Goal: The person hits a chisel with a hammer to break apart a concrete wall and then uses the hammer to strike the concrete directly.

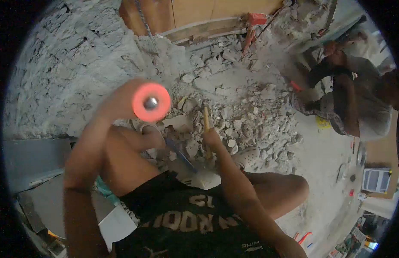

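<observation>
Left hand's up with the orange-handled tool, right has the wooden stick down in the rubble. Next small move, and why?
Probably bring the left hand and its orange-handled tool down toward the wooden stick that the right hand holds upright in the rubble. The left is raised near the camera while the right is planted; the tool's far end is hidden.

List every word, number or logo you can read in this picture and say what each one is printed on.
"12": on the black shorts, seen upside down.
"ROOK", part of a longer word whose other letters are cut off by folds: on the same shorts, upside down.
"NING": small print on the shorts near the hem; the start is unclear.
A small logo on the lower part of the shorts: too blurred to read.
Yellow patch on the floor: too small to read.
</observation>
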A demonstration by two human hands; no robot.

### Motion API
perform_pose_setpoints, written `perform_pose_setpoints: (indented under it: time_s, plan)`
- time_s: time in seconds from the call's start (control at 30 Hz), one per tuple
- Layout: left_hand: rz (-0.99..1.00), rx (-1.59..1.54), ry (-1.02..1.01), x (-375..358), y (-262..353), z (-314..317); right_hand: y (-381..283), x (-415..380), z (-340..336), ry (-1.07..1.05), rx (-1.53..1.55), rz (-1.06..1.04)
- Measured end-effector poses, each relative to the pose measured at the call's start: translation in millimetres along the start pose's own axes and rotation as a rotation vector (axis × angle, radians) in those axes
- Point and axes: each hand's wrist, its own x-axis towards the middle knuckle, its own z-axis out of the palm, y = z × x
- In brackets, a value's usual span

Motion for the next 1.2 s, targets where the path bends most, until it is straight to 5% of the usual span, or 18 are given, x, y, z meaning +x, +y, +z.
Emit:
perform_pose_setpoints:
  time_s: [0.07,0.17,0.27,0.33,0.57,0.63,0.77,0.83,0.9,0.97,1.13,1.2]
  plan:
    - [-0.158,0.15,0.424,-29.8,-35.4,0.5,-4.9,-11.3,-5.3,-0.008,0.015,0.089]
    - [-0.294,0.173,0.499,-44.0,-63.1,-27.2,8.8,-27.1,-12.5,0.089,-0.126,-0.013]
    - [-0.405,0.043,0.66,-38.9,-64.8,-45.8,-17.5,-41.0,-23.8,-0.14,0.163,0.112]
    - [-0.509,0.184,0.552,-28.3,-42.9,-48.4,-25.9,-50.2,-22.8,-0.006,0.177,0.127]
    - [-0.407,0.122,0.473,-10.8,-30.7,-37.4,36.4,-6.4,4.1,-0.019,0.106,0.092]
    - [-0.202,0.05,0.595,-13.1,-39.0,-36.4,63.1,9.4,13.0,0.038,-0.053,0.044]
    - [-0.327,-0.015,0.696,-25.6,-46.7,-50.6,18.9,-20.4,-9.1,0.013,-0.395,-0.22]
    - [-0.234,-0.521,0.873,-26.5,-44.9,-58.0,-41.8,-47.1,-20.1,-0.083,-0.481,0.081]
    - [-0.16,-0.705,0.923,-32.9,-60.6,-60.5,-42.5,-62.0,-15.0,0.109,-0.695,-0.26]
    - [-0.378,-0.773,0.997,-41.6,-70.5,-60.7,-69.2,-72.2,-5.3,0.223,-0.18,-0.217]
    - [-0.297,-0.784,1.064,-51.2,-74.7,-62.4,-161.9,-100.6,2.9,0.191,-0.026,-0.358]
    - [-0.322,-0.776,1.087,-58.4,-83.7,-62.4,-178.3,-91.0,9.1,0.226,0.317,-0.605]
